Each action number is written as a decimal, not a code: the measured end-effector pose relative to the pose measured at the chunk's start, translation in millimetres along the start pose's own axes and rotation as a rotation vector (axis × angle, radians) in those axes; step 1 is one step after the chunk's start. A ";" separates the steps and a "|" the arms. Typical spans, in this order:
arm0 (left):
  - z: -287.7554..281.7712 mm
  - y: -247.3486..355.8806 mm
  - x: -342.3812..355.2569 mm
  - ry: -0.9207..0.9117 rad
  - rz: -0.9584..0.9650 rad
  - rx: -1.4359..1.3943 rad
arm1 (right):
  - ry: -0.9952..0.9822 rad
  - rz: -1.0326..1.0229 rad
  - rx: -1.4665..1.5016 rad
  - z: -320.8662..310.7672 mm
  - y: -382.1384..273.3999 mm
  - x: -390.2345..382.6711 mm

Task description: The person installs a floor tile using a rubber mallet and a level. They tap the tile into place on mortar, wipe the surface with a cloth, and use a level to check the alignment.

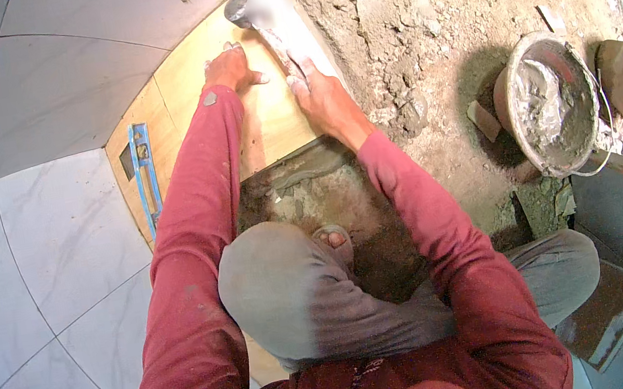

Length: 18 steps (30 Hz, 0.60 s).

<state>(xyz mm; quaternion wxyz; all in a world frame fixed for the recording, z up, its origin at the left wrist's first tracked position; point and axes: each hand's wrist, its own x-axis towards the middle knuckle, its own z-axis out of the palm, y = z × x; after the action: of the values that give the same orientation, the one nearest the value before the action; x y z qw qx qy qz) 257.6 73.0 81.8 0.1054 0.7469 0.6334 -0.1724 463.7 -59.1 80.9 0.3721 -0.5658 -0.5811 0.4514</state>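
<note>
My right hand [330,103] is wrapped round the pale, smeared handle of a rubber mallet [237,12]. Its dark head is over the far part of a yellowish wood-look floor tile [268,124]. To the left of the mallet, my left hand [230,69] presses on that tile with its thumb held out to the side and its fingers pointing away from me. Left of my left forearm, a blue spirit level [146,176] lies on the neighbouring tile along the wall.
Marbled wall tiles [80,223] line the left side. Rough mortar [391,27] spreads right of the laid tile. Several mortar-caked buckets stand at the right, the nearest bucket [550,108] holding grey wet mix. A dark, flat board [607,310] lies near my right knee.
</note>
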 end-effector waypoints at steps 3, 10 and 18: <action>29.1 -18.5 -8.0 0.182 0.061 -0.172 | -0.030 0.096 0.067 -9.0 -20.4 -16.9; 114.7 -96.0 -53.3 0.535 -0.414 -0.359 | -0.195 0.178 0.107 8.5 -7.8 -38.2; 132.3 -99.6 -62.4 0.715 -0.421 -0.229 | -0.133 -0.173 -0.085 87.0 -21.5 -4.4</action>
<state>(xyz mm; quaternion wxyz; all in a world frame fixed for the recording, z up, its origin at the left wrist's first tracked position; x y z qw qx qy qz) 134.7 -16.1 -9.3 -0.0759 0.5975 0.7838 0.1509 375.1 -71.5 74.1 0.3459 -0.4978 -0.6697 0.4290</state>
